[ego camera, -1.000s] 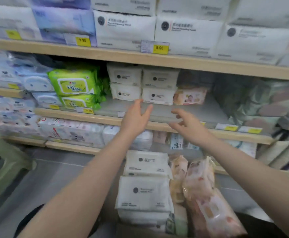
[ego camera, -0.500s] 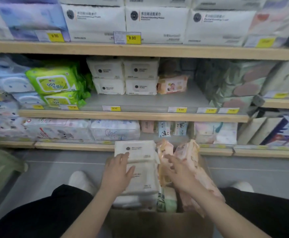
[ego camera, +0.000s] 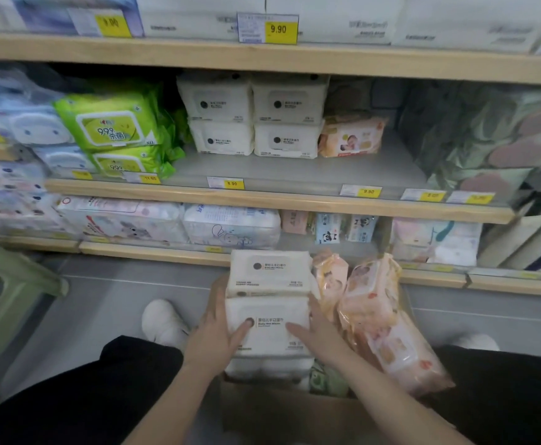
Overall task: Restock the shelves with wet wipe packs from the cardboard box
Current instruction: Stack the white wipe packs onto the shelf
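We hold white pack (ego camera: 267, 329) between both hands: left hand (ego camera: 217, 335), right hand (ego camera: 319, 337), both grips curled round it. Shelf gap (ego camera: 295, 171) straight ahead, far and up.

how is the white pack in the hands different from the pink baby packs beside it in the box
The white pack is plain, with a dark dot and small text; the pink packs carry baby pictures and orange prints. The white pack is gripped from both sides by the left hand and right hand; the pink packs are untouched. The white pack sits square on a stack; the pink packs lean tilted to the right. All are soft wrapped packs in the cardboard box.
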### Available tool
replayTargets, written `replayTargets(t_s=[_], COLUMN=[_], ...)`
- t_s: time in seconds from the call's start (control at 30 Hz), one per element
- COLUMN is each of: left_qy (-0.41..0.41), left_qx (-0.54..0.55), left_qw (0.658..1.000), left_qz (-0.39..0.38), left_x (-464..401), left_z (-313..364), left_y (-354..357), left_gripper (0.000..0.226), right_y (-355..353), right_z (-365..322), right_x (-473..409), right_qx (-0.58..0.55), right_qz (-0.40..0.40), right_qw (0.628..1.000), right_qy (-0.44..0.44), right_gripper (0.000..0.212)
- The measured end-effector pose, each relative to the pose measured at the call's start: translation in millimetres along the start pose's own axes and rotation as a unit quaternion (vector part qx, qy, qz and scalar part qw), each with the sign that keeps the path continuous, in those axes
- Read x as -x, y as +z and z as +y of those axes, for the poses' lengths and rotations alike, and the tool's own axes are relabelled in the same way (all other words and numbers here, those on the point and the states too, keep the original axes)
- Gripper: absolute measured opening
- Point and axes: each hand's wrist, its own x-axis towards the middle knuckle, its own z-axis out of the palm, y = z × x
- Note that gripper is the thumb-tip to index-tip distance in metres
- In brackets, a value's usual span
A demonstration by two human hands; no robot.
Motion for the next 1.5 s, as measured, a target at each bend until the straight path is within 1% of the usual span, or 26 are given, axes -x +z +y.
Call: replayTargets(t_s=[0.1, 0.17, 0.2, 0.3, 0.37, 0.43, 0.5, 0.6, 0.63, 0.67, 0.7, 0.77, 0.83, 0.93, 0.97, 1.03, 1.07, 1.13, 1.17, 1.23, 1.27, 1.3, 1.37, 1.4, 1.43, 1.5], left_qy=[-0.012, -0.013, -0.013, -0.016, -0.01, 0.0, -0.028, -0.084, -0.093, -0.086, -0.072, -0.036, 0.001, 0.03, 0.046, 0.086, 0.105, 0.133, 0.145, 0.179, 0.194, 0.205, 0.213, 0.207, 0.192, 0.171], left_qx=[0.003, 0.023, 0.046, 0.175, 0.221, 0.257, 0.323, 0.43, 0.447, 0.447, 0.438, 0.419, 0.408, 0.383, 0.377, 0.361, 0.354, 0.351, 0.348, 0.318, 0.279, 0.218, 0.034, -0.066, -0.149, -0.24], left_qw=[1.0, 0.999, 0.998, 0.983, 0.975, 0.966, 0.946, 0.898, 0.889, 0.889, 0.895, 0.906, 0.912, 0.922, 0.925, 0.927, 0.927, 0.924, 0.923, 0.928, 0.938, 0.952, 0.974, 0.971, 0.96, 0.932], left_qz=[-0.022, -0.024, -0.028, -0.052, -0.039, -0.007, -0.003, -0.036, -0.044, -0.048, -0.048, -0.053, -0.05, -0.035, -0.037, -0.054, -0.061, -0.071, -0.075, -0.079, -0.073, -0.065, -0.072, -0.1, -0.142, -0.212], left_x=[-1.9, -1.3, -0.6, 0.0, 1.1, 0.4, -1.4, -5.1, -4.4, -3.6, -3.2, -4.5, -6.5, -10.3, -11.0, -13.5, -14.7, -18.8, -23.2, -40.1, -52.2, -65.6, -93.2, -104.7, -113.5, -124.8], left_z=[-0.5, 1.2, 2.5, 3.5, 5.1, 12.8, 22.2, 31.4, 37.3, 44.3, 52.8, 69.4, 82.3, 95.7, 102.1, 116.3, 124.5, 139.8, 146.6, 154.3, 154.3, 150.8, 131.4, 118.4, 105.5, 86.1], left_y=[-0.4, -0.7, -0.9, -4.3, -5.9, -9.7, -15.7, -22.1, -26.1, -30.3, -34.8, -44.1, -51.7, -61.8, -66.2, -71.3, -72.0, -70.3, -69.2, -68.6, -68.3, -68.0, -60.5, -54.0, -45.1, -25.5], left_gripper=[0.09, 0.086, 0.085, 0.082, 0.082, 0.082, 0.084, 0.088, 0.084, 0.078, 0.074, 0.08, 0.088, 0.086, 0.084, 0.081, 0.08, 0.078, 0.078, 0.08, 0.085, 0.093, 0.109, 0.113, 0.116, 0.121], right_y=[-1.5, -2.4, -2.3, -2.7, -5.5, -11.6, -22.0, -44.3, -52.0, -59.2, -65.6, -76.5, -86.2, -98.7, -102.8, -111.8, -117.8, -132.6, -140.2, -155.3, -163.1, -171.2, -187.8, -195.4, -202.6, -213.3], right_z=[-17.8, -32.3, -34.2, -34.8, -35.7, -41.9, -48.5, -63.2, -67.8, -70.8, -72.6, -74.9, -79.0, -95.5, -102.6, -115.8, -120.0, -127.3, -128.8, -129.4, -128.2, -126.5, -117.6, -113.0, -108.4, -101.1], right_x=[8.9, 14.6, 14.9, 16.3, 20.6, 30.0, 36.8, 44.3, 47.2, 50.4, 53.8, 61.7, 66.4, 69.0, 69.4, 68.6, 67.4, 66.5, 64.8, 58.0, 53.4, 49.7, 42.0, 38.7, 35.1, 27.1], right_qx=[-0.01, -0.001, 0.005, -0.009, -0.005, 0.016, 0.021, 0.03, 0.033, 0.037, 0.038, 0.056, 0.101, 0.176, 0.232, 0.366, 0.385, 0.373, 0.378, 0.414, 0.426, 0.432, 0.444, 0.454, 0.465, 0.478], right_qz=[0.01, 0.014, 0.015, 0.015, 0.023, 0.033, 0.059, 0.08, 0.079, 0.078, 0.077, 0.083, 0.096, 0.089, 0.079, 0.046, 0.027, 0.015, 0.026, 0.067, 0.091, 0.115, 0.159, 0.172, 0.18, 0.189], right_qw=[1.0, 1.0, 1.0, 1.0, 1.0, 0.999, 0.998, 0.994, 0.993, 0.994, 0.994, 0.992, 0.986, 0.973, 0.96, 0.916, 0.907, 0.913, 0.91, 0.889, 0.882, 0.878, 0.872, 0.866, 0.861, 0.854], right_qy=[0.007, 0.007, 0.007, 0.004, 0.003, -0.007, -0.028, -0.066, -0.075, -0.073, -0.071, -0.078, -0.097, -0.119, -0.131, -0.16, -0.168, -0.166, -0.17, -0.184, -0.181, -0.169, -0.132, -0.116, -0.102, -0.086], right_gripper=[0.125, 0.12, 0.114, 0.103, 0.098, 0.085, 0.077, 0.075, 0.075, 0.075, 0.076, 0.08, 0.089, 0.101, 0.105, 0.113, 0.115, 0.113, 0.112, 0.109, 0.107, 0.107, 0.106, 0.106, 0.106, 0.107])
